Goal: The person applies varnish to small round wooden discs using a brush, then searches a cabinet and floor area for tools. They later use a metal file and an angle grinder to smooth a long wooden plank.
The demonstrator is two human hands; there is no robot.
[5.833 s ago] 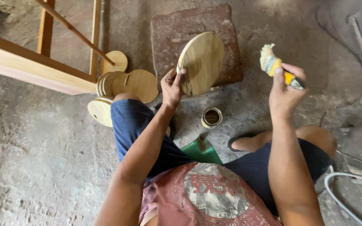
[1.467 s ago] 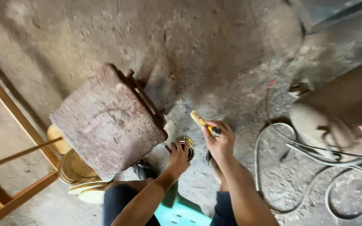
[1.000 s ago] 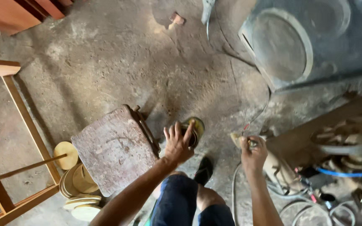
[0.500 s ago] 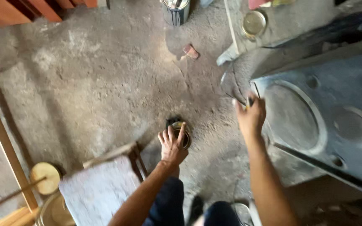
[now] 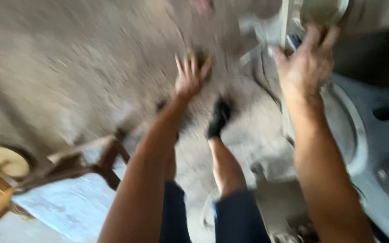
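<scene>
Two bare hands reach forward over the rough grey concrete floor (image 5: 68,76). The left hand (image 5: 190,76) has its fingers spread over a small dark round tin with a yellowish rim (image 5: 202,58) (heavily blurred); whether it grips cannot be told. Judged rigid, light and possibly slick, the tin is best taken by its rim. The right hand (image 5: 309,60) is open, fingers up, beside a pale round lid-like object (image 5: 323,10) above the grey metal drum (image 5: 374,135).
</scene>
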